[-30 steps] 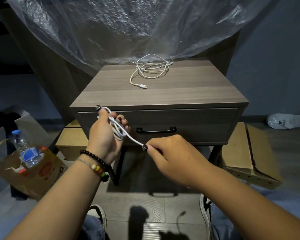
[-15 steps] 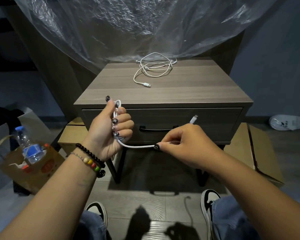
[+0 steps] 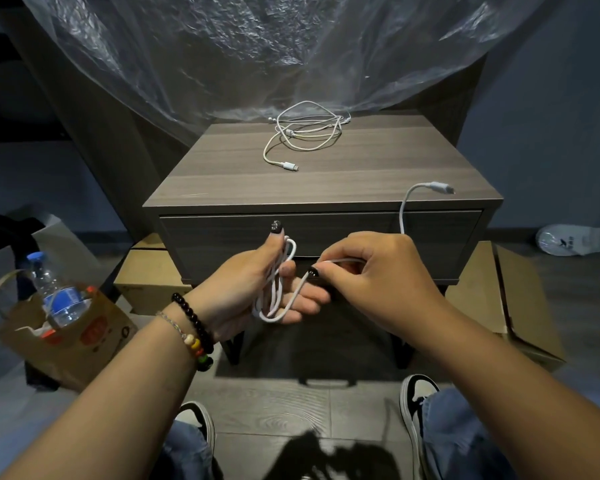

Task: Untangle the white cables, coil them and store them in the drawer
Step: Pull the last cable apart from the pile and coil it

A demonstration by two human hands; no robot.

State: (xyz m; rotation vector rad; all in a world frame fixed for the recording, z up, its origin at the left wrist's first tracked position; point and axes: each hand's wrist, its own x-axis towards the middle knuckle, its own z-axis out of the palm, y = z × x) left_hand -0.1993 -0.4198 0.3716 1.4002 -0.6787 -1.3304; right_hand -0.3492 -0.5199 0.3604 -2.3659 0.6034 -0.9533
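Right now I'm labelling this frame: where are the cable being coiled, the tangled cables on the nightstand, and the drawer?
Cable being coiled (image 3: 273, 295), head view, on the loops in the left hand.
Tangled cables (image 3: 307, 130), head view, middle of the pile.
Drawer (image 3: 219, 237), head view, bare left front panel.

Matt wood-grain nightstand (image 3: 326, 181), crinkled plastic sheet (image 3: 257, 46)

Left hand (image 3: 257, 289) palm-up, fingers (image 3: 305, 303) loosely curled; right hand (image 3: 378, 271) pinching.

looks like a bedroom at home: wooden nightstand (image 3: 326, 174), slipper (image 3: 575, 239) on the floor, cardboard boxes (image 3: 499, 299) around
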